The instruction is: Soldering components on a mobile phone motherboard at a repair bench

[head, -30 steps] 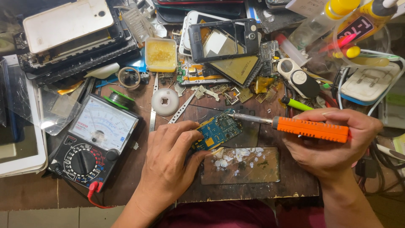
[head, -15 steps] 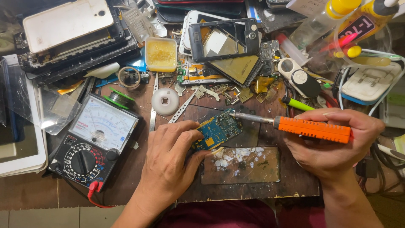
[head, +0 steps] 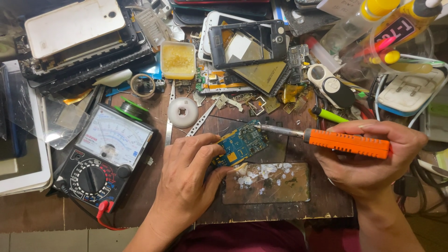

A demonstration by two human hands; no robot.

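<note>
My left hand (head: 189,179) pins a small blue circuit board (head: 242,142) to the dark work mat, fingers curled on its left edge. My right hand (head: 373,156) grips an orange-handled soldering iron (head: 347,142) held level, its metal tip touching the board's upper right corner. Just below the board lies a scarred brown plate (head: 268,184) speckled with white residue.
An analogue multimeter (head: 105,158) with red lead sits left. A yellow flux tub (head: 178,59), a solder spool (head: 134,108), a white disc (head: 182,112), tweezers (head: 170,116), phone frames (head: 247,44), a white phone back (head: 74,25), glue bottles (head: 396,21) and cables crowd the bench.
</note>
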